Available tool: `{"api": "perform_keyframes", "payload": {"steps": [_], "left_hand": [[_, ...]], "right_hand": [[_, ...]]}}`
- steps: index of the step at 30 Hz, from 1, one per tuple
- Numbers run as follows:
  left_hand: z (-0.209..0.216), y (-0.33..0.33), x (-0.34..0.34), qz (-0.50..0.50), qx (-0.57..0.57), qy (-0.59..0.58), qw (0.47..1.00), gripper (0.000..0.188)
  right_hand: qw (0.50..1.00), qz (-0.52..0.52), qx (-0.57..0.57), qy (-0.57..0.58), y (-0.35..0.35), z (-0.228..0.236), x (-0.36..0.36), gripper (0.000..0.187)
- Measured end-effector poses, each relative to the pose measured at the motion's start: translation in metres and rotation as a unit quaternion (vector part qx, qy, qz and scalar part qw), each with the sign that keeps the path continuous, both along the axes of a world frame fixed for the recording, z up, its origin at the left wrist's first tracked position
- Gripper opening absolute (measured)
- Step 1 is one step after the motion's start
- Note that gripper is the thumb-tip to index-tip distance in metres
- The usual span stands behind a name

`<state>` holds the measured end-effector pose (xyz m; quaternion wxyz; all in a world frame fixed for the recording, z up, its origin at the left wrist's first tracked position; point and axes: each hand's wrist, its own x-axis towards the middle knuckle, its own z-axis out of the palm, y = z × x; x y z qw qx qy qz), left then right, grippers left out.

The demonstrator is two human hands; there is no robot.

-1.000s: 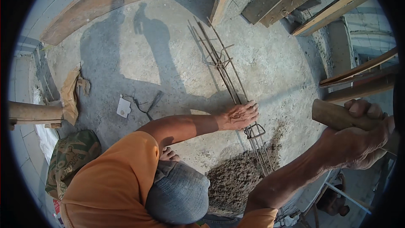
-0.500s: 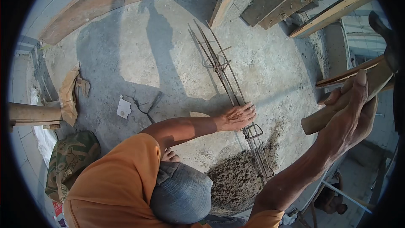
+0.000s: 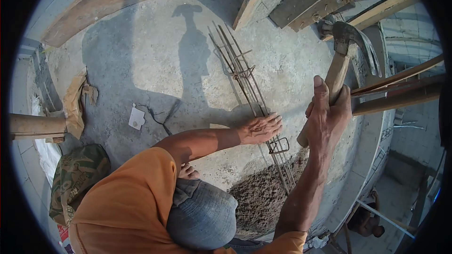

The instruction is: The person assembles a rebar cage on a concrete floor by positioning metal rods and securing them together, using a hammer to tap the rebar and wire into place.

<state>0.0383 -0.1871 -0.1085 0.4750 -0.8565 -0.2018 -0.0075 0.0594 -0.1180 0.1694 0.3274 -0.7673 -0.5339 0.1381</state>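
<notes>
Rebar cage (image 3: 239, 73) lying aslant on the concrete floor (image 3: 293, 61), passing under the left hand (image 3: 260, 129), near end over a heap of sand (image 3: 259, 202). At far left, crumpled brown paper (image 3: 75, 106); next, a white card (image 3: 136, 117), well apart from the rebar cage. Then the left hand, palm down across the bars, fingers laid close together; thumb hidden, so cannot tell any grip beneath. Just beside it, a bent stirrup (image 3: 279, 152) around the bars. Farther right, the right hand (image 3: 329, 120) wrapped firmly around the wooden handle of a claw hammer (image 3: 340, 68), head raised, claw to the right. With the hammer this high, best to press the rebar cage flat, keep left fingers outside the swing, and aim with the face square.
</notes>
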Motion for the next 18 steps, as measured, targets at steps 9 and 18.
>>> {"api": "perform_keyframes", "payload": {"steps": [9, 18], "left_hand": [[-0.024, -0.013, 0.019, 0.1, 0.263, 0.191, 0.94, 0.045], [0.006, -0.011, -0.017, 0.314, 0.641, 0.315, 0.626, 0.025]], "right_hand": [[0.952, 0.009, 0.276, 0.133, -0.025, -0.021, -0.015, 0.036], [0.979, 0.04, -0.201, 0.002, -0.032, -0.073, -0.005, 0.028]]}}
